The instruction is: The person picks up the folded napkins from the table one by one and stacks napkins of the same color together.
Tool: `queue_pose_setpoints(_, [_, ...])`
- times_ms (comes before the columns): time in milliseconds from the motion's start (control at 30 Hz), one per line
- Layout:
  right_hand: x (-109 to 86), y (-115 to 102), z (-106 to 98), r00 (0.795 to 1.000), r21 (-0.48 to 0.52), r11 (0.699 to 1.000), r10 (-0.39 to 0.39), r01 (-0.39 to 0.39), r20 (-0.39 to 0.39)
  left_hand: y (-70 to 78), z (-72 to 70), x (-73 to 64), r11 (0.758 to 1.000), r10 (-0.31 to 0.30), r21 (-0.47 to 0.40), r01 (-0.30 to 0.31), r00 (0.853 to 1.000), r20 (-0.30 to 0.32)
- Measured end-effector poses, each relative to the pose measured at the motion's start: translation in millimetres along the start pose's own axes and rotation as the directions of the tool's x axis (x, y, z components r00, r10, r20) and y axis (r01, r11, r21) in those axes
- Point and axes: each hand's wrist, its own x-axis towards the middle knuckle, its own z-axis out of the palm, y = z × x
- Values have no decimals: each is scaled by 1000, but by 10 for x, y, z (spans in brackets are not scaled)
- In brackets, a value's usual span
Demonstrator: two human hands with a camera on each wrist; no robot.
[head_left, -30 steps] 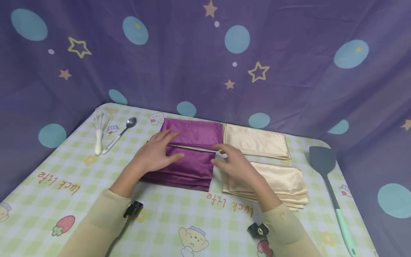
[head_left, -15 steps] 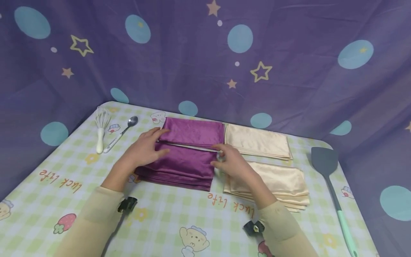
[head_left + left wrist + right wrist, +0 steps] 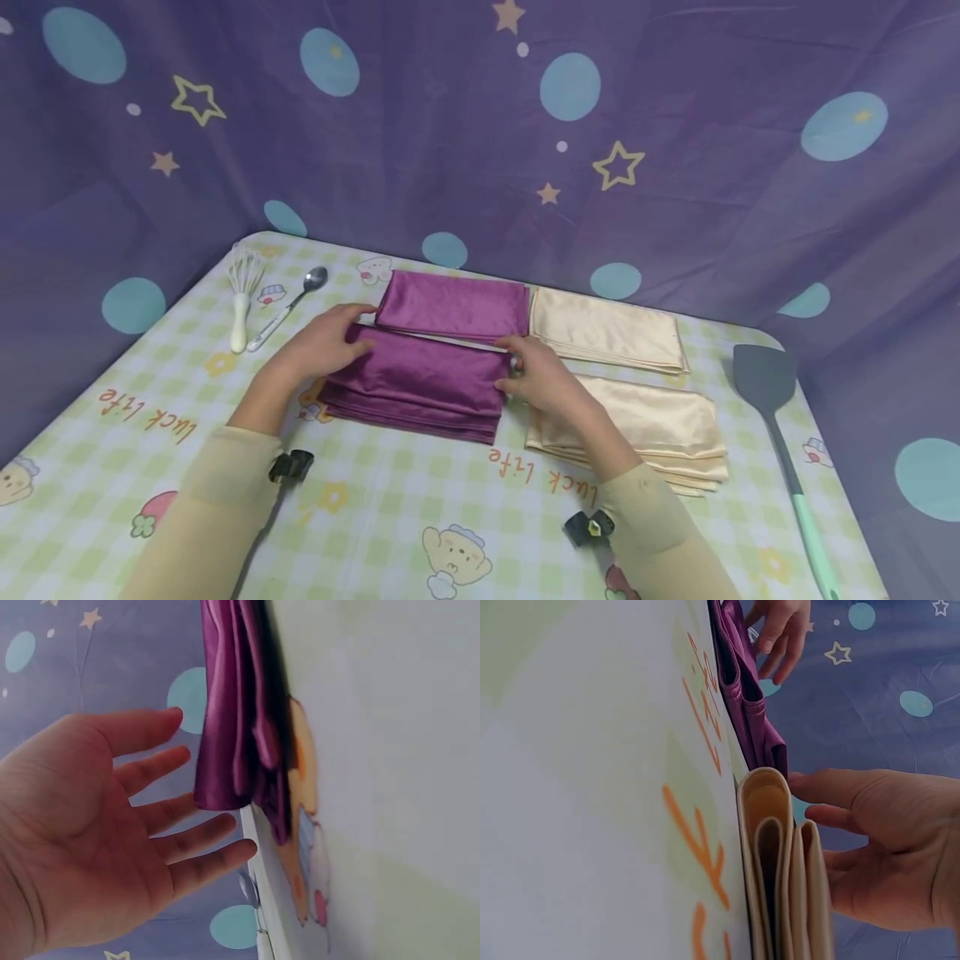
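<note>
A folded purple satin cloth (image 3: 420, 379) lies in front of a second folded purple cloth (image 3: 453, 304). At the front cloth's left end is my left hand (image 3: 322, 342); the left wrist view shows its fingers spread and fairly straight, close to the folded edge (image 3: 221, 750). My right hand (image 3: 546, 379) is at the same cloth's right end, thumb and forefinger apart near its corner. Whether those fingertips touch the cloth I cannot tell. Under and beside the right forearm lies a folded cream satin cloth (image 3: 660, 417), with another cream cloth (image 3: 607, 329) behind it.
A white whisk (image 3: 240, 308) and a metal spoon (image 3: 288, 308) lie at the back left of the table (image 3: 375, 517). On the right rests a grey spatula (image 3: 765, 379) with a mint handle. A purple patterned curtain (image 3: 450, 125) rises behind the table.
My left hand has moved left from over the front purple cloth to its left end, uncovering more of it. The right hand has stayed nearly in place. The head view has shifted slightly.
</note>
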Motion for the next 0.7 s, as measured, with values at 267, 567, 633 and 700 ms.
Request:
queue_pose_setpoints(267, [33, 7, 27, 1000, -8, 1000, 16, -16, 7, -104, -1, 3, 1000, -18, 23, 17, 1000, 13])
queue_pose_setpoints(567, [72, 9, 43, 1000, -44, 999, 23, -24, -6, -144, -8, -12, 998, -49, 42, 49, 999, 3])
queue_pose_setpoints(633, [81, 20, 44, 1000, -58, 998, 27, -27, -4, -145, -12, -13, 998, -54, 38, 54, 999, -2])
queue_pose_setpoints(700, [88, 30, 47, 999, -63, 997, 32, -32, 0, -141, -18, -15, 998, -58, 30, 58, 998, -4])
